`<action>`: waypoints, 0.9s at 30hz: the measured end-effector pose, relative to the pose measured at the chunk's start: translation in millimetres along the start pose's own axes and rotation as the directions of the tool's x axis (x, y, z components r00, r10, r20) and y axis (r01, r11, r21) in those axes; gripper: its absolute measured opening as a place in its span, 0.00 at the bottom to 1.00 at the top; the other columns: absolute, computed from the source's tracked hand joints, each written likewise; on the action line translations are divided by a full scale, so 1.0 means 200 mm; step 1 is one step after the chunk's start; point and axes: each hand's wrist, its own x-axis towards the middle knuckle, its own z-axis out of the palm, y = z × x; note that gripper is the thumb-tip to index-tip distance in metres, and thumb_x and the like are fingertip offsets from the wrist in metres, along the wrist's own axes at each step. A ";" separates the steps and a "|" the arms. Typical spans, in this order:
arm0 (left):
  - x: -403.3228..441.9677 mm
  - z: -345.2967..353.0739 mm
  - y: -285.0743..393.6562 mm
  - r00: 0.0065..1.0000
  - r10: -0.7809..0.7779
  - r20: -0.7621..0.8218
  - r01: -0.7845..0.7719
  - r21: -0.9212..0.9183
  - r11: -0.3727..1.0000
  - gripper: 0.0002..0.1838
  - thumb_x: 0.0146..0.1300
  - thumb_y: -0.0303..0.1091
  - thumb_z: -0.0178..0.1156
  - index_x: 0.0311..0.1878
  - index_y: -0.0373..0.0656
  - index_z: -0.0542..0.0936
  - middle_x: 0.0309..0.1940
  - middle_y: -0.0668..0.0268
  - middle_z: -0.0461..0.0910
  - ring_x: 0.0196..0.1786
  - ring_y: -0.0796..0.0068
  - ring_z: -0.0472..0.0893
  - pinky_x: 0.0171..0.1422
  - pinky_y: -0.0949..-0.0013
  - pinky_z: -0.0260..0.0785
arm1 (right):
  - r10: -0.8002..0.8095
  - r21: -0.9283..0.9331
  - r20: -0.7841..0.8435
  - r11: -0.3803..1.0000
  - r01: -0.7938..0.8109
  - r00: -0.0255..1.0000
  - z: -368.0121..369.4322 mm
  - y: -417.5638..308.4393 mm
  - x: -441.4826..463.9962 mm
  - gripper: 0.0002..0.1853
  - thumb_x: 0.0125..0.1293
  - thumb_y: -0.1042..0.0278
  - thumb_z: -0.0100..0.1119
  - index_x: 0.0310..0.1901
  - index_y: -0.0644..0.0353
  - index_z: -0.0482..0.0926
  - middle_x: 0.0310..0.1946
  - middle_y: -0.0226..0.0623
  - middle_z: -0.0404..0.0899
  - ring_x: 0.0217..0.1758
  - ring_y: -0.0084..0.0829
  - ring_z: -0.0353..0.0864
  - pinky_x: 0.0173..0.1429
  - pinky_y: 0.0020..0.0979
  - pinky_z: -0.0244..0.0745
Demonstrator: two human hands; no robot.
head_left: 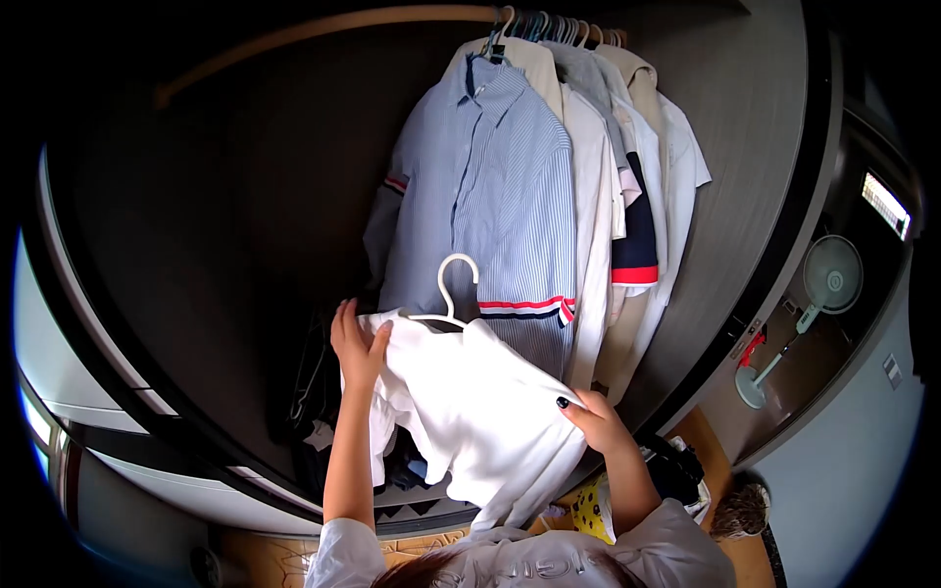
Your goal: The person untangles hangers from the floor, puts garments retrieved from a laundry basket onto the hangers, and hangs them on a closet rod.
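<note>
A white long-sleeved top hangs on a white hanger, whose hook sticks up free above the neckline. My left hand grips the top at its left shoulder, thumb in front and fingers behind. With thumb and fingers closed, my right hand pinches the fabric on the other side near the shoulder or sleeve; a dark thumbnail shows. The top is tilted, lower on the right, and its sleeves dangle toward my body. Directly behind it is a blue striped shirt with red, white and navy bands on its sleeves.
A wooden rail crosses the wardrobe top, with several hung garments bunched at the right. Dark clothes lie low at the left. At right stand a wardrobe door edge, a fan and a yellow bag on the floor.
</note>
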 end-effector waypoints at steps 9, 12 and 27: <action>-0.29 -0.01 0.18 0.997 -0.071 0.041 0.073 -0.054 0.996 0.43 0.49 0.45 0.59 0.62 0.35 0.49 0.62 0.44 0.44 0.65 0.46 0.46 0.64 0.50 0.39 | -0.163 -0.334 0.014 0.929 0.158 0.987 0.09 -0.21 0.11 0.08 0.60 0.70 0.47 0.30 0.67 0.70 0.17 0.28 0.65 0.24 0.16 0.62 0.28 0.24 0.61; -0.09 -0.25 0.18 0.998 0.054 -0.016 -0.052 0.111 0.992 0.45 0.44 0.50 0.63 0.61 0.36 0.54 0.60 0.50 0.53 0.65 0.53 0.49 0.64 0.50 0.39 | -0.176 -0.354 0.117 0.912 0.207 0.977 -0.02 -0.27 0.16 0.09 0.58 0.70 0.50 0.28 0.68 0.70 0.17 0.28 0.66 0.23 0.18 0.63 0.28 0.24 0.62; -0.43 -0.79 0.09 0.792 -0.601 0.109 0.607 -0.245 0.756 0.21 0.52 0.43 0.61 0.16 0.41 0.64 0.12 0.78 0.55 0.18 0.88 0.52 0.19 0.78 0.43 | -0.673 -0.805 0.023 0.426 0.413 0.739 0.53 -0.13 0.53 0.30 0.50 0.66 0.57 0.54 0.67 0.59 0.53 0.53 0.59 0.55 0.50 0.60 0.57 0.40 0.58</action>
